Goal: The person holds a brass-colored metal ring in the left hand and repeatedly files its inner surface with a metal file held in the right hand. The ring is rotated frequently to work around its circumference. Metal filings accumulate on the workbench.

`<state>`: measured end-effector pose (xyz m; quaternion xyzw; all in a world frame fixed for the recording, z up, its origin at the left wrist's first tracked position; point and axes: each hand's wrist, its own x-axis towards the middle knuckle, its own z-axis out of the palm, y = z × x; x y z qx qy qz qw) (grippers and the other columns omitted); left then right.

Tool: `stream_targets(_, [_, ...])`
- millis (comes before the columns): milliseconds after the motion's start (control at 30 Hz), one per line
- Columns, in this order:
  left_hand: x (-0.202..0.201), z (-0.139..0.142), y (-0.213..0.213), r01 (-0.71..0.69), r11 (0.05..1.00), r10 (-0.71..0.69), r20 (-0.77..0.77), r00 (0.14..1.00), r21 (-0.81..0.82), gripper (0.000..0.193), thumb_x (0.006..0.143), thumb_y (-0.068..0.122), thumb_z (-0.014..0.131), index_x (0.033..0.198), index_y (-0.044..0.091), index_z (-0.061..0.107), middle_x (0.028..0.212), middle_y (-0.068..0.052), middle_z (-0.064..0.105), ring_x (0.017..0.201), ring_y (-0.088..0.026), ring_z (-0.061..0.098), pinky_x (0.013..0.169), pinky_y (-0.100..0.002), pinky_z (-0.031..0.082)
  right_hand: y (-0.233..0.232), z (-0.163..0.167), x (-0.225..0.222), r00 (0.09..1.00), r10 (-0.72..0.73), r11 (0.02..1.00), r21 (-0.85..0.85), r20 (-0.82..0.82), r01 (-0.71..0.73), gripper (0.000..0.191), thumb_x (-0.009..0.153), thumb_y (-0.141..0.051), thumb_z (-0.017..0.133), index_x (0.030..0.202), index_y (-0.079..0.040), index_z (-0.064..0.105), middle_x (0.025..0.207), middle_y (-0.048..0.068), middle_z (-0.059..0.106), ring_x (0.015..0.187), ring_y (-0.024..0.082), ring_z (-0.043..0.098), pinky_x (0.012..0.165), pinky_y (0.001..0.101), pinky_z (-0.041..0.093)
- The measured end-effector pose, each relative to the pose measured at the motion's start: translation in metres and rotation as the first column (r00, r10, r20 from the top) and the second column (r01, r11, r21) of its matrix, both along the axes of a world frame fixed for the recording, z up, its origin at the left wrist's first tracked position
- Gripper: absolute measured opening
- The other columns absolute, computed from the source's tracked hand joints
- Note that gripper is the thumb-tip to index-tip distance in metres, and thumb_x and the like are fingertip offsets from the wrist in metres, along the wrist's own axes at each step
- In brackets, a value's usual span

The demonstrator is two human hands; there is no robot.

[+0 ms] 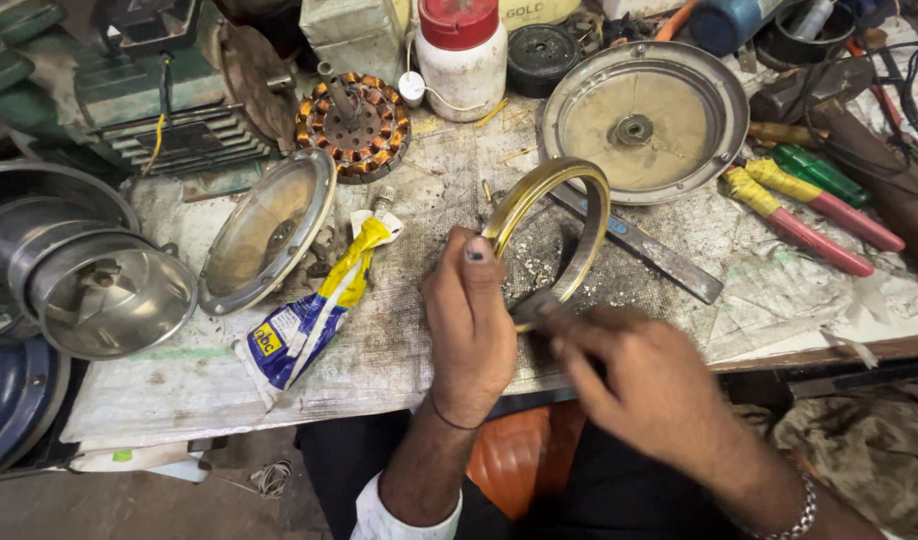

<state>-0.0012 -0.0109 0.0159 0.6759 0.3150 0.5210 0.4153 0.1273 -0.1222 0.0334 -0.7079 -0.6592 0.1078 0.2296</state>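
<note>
The left hand (469, 320) sat at the lower centre of the frame, fingers curled, its thumb pressed against the near rim of a brass-coloured metal ring (551, 235). The ring stood on edge, tilted, on the worn workbench (409, 360) just above both hands. The right hand (639, 385), lower right of centre, was blurred; its fingers were closed together at the bottom of the ring, but whether they pinched the ring or a small tool could not be determined.

Left of the hands, a squeezed blue, white and yellow adhesive tube (314, 310) lay diagonally on the bench. Beside it, at centre left, a shallow round metal cover (269, 230) leaned tilted. Above that, a wound stator with copper coils (354, 125) rested near the upper centre. A white jar with a red lid (462, 55) stood at the top centre. A larger round metal housing (644, 120) with a central hub lay flat at the upper right. A flat metal file (644, 245) ran diagonally behind the ring. Red-handled pliers (809, 215) with yellow tape lay at the right edge. Nested steel funnels (89, 275) occupied the left edge.
</note>
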Motion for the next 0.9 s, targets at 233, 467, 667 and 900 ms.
stream_targets(233, [0.001, 0.005, -0.001, -0.046, 0.997, 0.050, -0.072, 0.996, 0.056, 0.042, 0.112, 0.040, 0.046, 0.091, 0.003, 0.050, 0.067, -0.005, 0.048, 0.062, -0.016, 0.048, 0.059, -0.038, 0.040, -0.001, 0.006, -0.003, 0.998, 0.011, 0.997, 0.071, 0.054, -0.014, 0.042, 0.085, -0.025, 0.065, 0.122, -0.006, 0.074, 0.089, 0.021, 0.072, 0.071, 0.035, 0.071, 0.064, 0.0452, 0.058])
stream_targets(467, [0.004, 0.006, -0.002, -0.011, 0.999, 0.013, -0.060, 0.998, 0.036, 0.036, 0.111, 0.035, 0.051, 0.095, 0.002, 0.051, 0.068, -0.007, 0.050, 0.063, -0.017, 0.050, 0.058, -0.037, 0.043, 0.002, 0.002, 0.005, 0.999, 0.035, 0.998, 0.052, -0.003, -0.035, 0.042, 0.086, -0.025, 0.065, 0.123, -0.006, 0.073, 0.078, 0.017, 0.070, 0.068, 0.031, 0.070, 0.064, 0.0443, 0.057])
stream_targets(667, [0.005, 0.006, -0.003, -0.051, 0.996, 0.058, -0.089, 0.994, 0.073, 0.034, 0.112, 0.033, 0.049, 0.099, 0.001, 0.052, 0.073, -0.010, 0.055, 0.066, -0.023, 0.055, 0.062, -0.040, 0.045, 0.002, -0.005, 0.007, 0.994, -0.070, 0.991, 0.119, 0.086, 0.059, 0.041, 0.088, -0.024, 0.063, 0.124, -0.006, 0.074, 0.078, 0.019, 0.072, 0.066, 0.034, 0.069, 0.061, 0.0462, 0.055])
stream_targets(900, [0.004, 0.010, -0.003, -0.047, 0.997, 0.054, -0.138, 0.989, 0.054, 0.032, 0.111, 0.033, 0.045, 0.103, 0.002, 0.051, 0.076, -0.012, 0.057, 0.068, -0.027, 0.059, 0.063, -0.043, 0.044, 0.003, -0.002, 0.006, 0.995, -0.100, 0.995, -0.025, 0.010, 0.100, 0.040, 0.088, -0.025, 0.062, 0.123, -0.015, 0.077, 0.077, 0.014, 0.073, 0.069, 0.032, 0.071, 0.064, 0.0450, 0.056])
